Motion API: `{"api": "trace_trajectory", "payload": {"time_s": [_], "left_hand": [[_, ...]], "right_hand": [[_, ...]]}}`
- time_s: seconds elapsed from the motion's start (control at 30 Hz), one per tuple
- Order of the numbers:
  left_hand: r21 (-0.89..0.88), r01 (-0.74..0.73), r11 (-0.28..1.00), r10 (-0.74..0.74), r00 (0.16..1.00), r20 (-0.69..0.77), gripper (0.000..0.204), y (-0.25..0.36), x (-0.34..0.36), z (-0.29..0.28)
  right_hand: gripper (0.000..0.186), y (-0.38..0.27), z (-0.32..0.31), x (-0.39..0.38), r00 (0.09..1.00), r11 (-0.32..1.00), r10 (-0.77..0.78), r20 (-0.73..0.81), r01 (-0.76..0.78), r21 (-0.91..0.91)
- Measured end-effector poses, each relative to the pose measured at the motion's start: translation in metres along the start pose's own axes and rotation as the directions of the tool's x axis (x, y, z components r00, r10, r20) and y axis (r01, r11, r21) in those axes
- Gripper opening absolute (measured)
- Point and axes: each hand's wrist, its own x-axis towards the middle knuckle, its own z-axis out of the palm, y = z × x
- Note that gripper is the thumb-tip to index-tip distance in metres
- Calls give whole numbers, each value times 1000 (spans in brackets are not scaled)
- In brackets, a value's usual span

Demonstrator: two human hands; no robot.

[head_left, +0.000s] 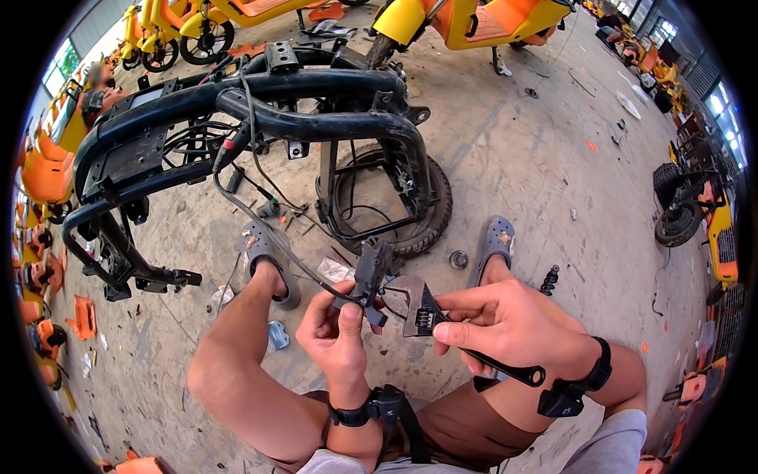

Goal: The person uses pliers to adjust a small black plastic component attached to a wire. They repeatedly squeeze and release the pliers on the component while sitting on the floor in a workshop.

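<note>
My left hand (333, 332) is closed on a black block-like part (373, 272), its kind unclear, holding it up between my knees. A dark cable (276, 239) runs from this part up to the black scooter frame (316, 124). In my right hand (505, 322) is an adjustable wrench (424, 314), gripped near its head with the black handle pointing down to the right. The wrench's grey jaws face the part, close around a thin bent metal piece on its side. Whether the jaws touch it, I cannot tell.
Beyond my hands a wheel (442, 205) lies under the frame. A round metal piece (458, 259) and a black shock absorber (550, 280) rest on the concrete floor. Yellow and orange scooters (474, 28) stand around, and another person (99, 91) is at far left.
</note>
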Motion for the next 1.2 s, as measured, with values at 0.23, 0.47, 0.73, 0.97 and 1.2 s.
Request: {"api": "trace_trajectory", "payload": {"time_s": [0.23, 0.47, 0.73, 0.97, 1.2], "left_hand": [[53, -102, 993, 102, 995, 18, 41, -2, -2, -1], [129, -198, 972, 200, 980, -4, 41, -3, -2, 7], [148, -224, 963, 220, 975, 44, 39, -4, -1, -1], [267, -112, 957, 118, 993, -5, 43, -4, -4, -6], [102, -60, 993, 65, 997, -41, 32, -3, -2, 6]], "right_hand": [[38, -6, -5, 0, 990, 974, 117, 81, -131, 187], [31, -6, -13, 1, 960, 919, 191, 204, -248, 306], [33, -9, -10, -2, 965, 944, 207, 160, -240, 227], [33, 4, 9, -7, 997, 997, 6, -81, -12, -82], [38, 37, 7, 4, 662, 338, -749, 41, 435, -835]]}}
